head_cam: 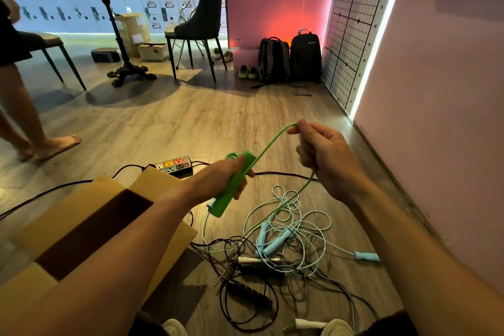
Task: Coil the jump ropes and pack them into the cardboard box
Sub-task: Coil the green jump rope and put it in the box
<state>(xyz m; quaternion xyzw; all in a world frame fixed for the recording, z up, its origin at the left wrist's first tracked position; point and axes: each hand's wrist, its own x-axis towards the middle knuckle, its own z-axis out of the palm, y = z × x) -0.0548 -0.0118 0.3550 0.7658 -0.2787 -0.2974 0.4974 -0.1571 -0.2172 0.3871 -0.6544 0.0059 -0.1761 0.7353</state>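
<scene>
- Left hand (218,180) is clenching the green handle (227,199), tilted.
- Right hand (324,155) is pinching the green rope (268,144) up-right of the handle.
- Slack is dropping below the right hand into the floor tangle (286,226).
- Box (68,213) is sitting open, down-left of the left hand.

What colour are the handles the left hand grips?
Green handles, in the left hand; head view.

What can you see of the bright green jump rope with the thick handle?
The bright green jump rope has a thick matte handle, plastic by the look, and a thin green cord. The left hand grips the handle, tilted with its upper end away from the camera. The cord leaves that end, arcs up to the right hand, which pinches it, then drops into the tangle of pale blue and black ropes on the wooden floor, where its far end is lost.
</scene>
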